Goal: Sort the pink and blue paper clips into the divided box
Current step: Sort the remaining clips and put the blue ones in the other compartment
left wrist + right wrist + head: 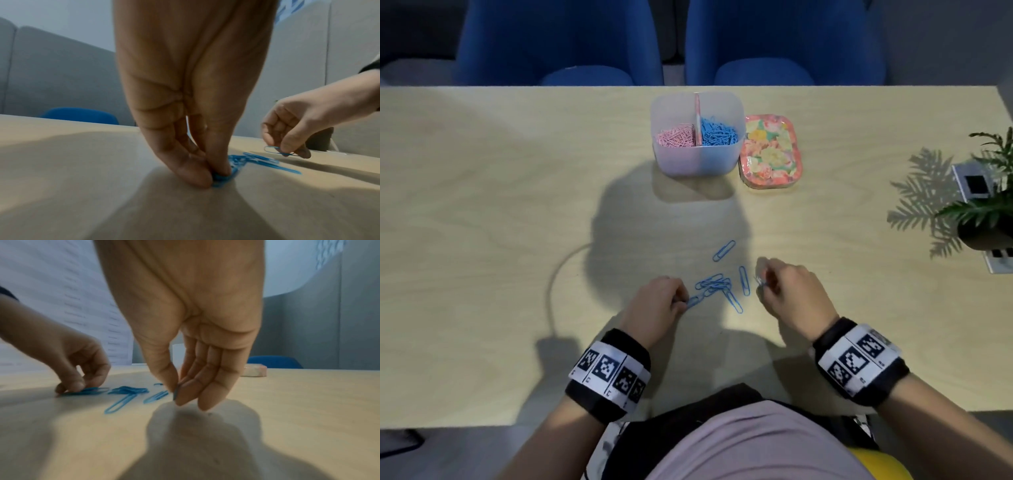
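Note:
Several blue paper clips (717,286) lie in a loose cluster on the wooden table (482,205) between my hands. My left hand (681,303) pinches blue clips (221,177) against the table at the cluster's left edge. My right hand (763,282) holds one blue clip (275,150) between thumb and fingers, just above the table to the right of the cluster. The translucent divided box (697,154) stands further back, with pink clips (676,137) in its left half and blue clips (717,135) in its right half.
A floral lid (770,150) lies right of the box. A potted plant (986,209) stands at the table's right edge beside a socket panel (974,185). Two blue chairs (558,41) stand behind the far edge. A single clip (724,250) lies apart, beyond the cluster.

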The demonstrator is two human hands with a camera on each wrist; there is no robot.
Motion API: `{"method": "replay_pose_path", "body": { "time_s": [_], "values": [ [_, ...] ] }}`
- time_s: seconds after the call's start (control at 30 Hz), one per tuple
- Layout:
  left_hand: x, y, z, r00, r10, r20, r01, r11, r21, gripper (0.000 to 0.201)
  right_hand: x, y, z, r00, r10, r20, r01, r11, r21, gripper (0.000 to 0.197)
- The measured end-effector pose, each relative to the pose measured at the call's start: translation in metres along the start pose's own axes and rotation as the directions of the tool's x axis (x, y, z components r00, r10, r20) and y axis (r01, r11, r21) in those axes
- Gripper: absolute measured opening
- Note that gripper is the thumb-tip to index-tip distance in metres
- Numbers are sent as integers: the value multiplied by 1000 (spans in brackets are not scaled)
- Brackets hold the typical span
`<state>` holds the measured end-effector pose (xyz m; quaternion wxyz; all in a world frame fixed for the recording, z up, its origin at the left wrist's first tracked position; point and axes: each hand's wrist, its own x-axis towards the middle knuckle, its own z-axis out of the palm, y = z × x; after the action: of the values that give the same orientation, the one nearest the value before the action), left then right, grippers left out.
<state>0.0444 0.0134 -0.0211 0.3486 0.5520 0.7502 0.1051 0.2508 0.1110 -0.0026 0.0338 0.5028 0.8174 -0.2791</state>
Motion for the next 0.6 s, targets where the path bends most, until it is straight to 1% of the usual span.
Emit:
{"method": "replay_pose_path", "body": {
  "time_s": [0.03,0.1,0.2,0.27,0.37,0.43,0.5,0.53,0.6],
  "values": [
    [1,1,-1,1000,18,3,-18,1000,15,11,6,-4,1,1000,13,-28,-11,999,41,9],
    [1,6,-1,999,48,-3,-47,996,79,13,18,-12,7,998,63,-21,-60,993,100,8],
    [1,14,2,999,42,33,-47,982,181,25,26,-21,14,991,128,37,-130,989,74,18],
    [2,17,4,996,9,86,-30,968,250,26,29,-26,17,987,147,70,-151,988,46,16],
    [4,18,6,994,-1,108,-33,952,306,18,33,-25,19,986,125,112,-134,988,74,4],
    [3,17,7,995,-1,99,-31,946,322,17,33,-23,19,988,70,138,-83,992,91,7],
    [4,16,8,994,22,107,-59,932,358,20,27,-20,17,992,4,125,-19,992,121,9],
    [5,15,8,992,32,121,-77,920,384,21,25,-17,17,995,-20,96,3,986,167,8],
    [7,15,5,988,49,149,-103,918,382,20,21,-11,14,998,-5,56,-13,948,319,11]
  ]
}}
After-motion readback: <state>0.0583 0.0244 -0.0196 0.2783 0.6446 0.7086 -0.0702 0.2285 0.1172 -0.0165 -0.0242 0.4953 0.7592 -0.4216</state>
